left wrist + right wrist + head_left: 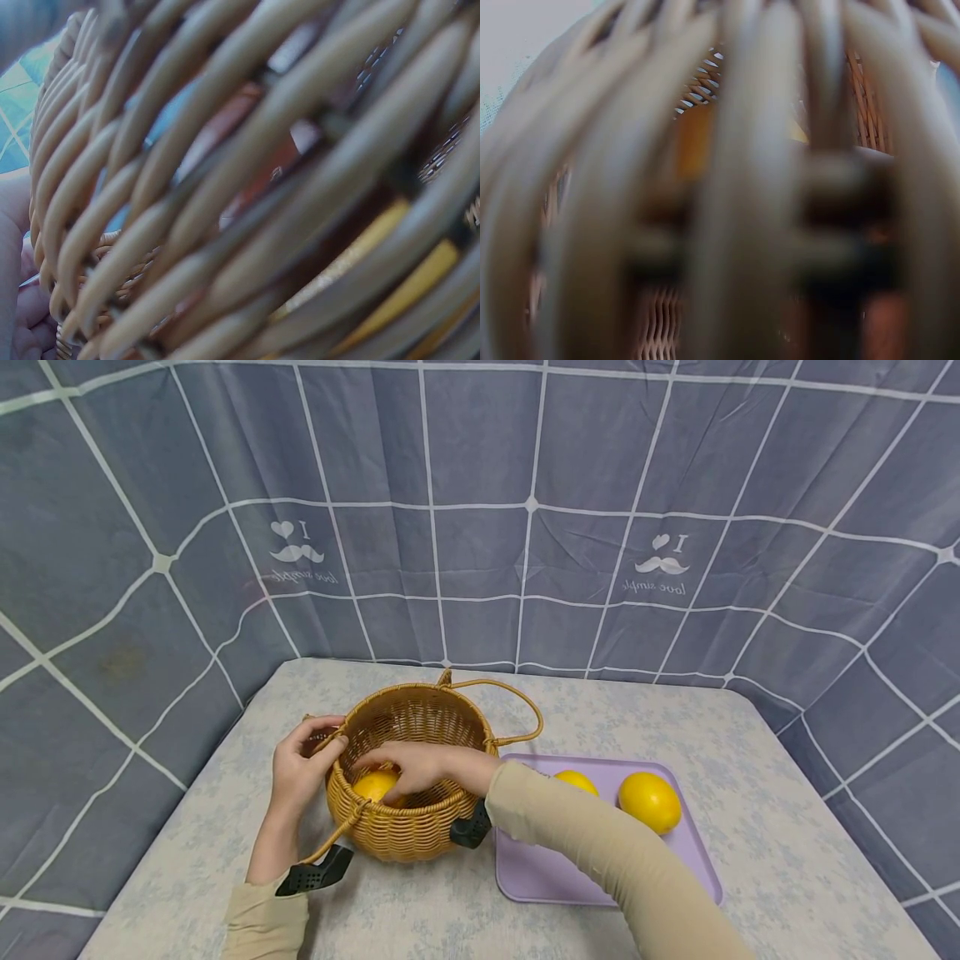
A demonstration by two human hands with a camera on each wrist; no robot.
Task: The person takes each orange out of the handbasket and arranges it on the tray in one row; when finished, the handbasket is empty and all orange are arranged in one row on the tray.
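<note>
A brown wicker basket (408, 839) stands on the table with its looped handles folded outward. My left hand (297, 766) grips its left rim, thumb over the edge. My right hand (414, 766) reaches down inside, its fingers curled round a yellow lemon (372, 786) near the basket's left wall. How far the fingertips go under the lemon is hidden. In the left wrist view, woven strands (247, 180) fill the foreground, with yellow showing through the gaps. Blurred strands (742, 180) also block most of the right wrist view.
Right of the basket, a purple tray (547, 872) carries a lemon (649, 802) and another lemon (577, 782) partly covered by my right sleeve (600, 839). One basket handle (536, 714) sticks out toward the tray. A grey checked curtain (480, 560) hangs behind the table.
</note>
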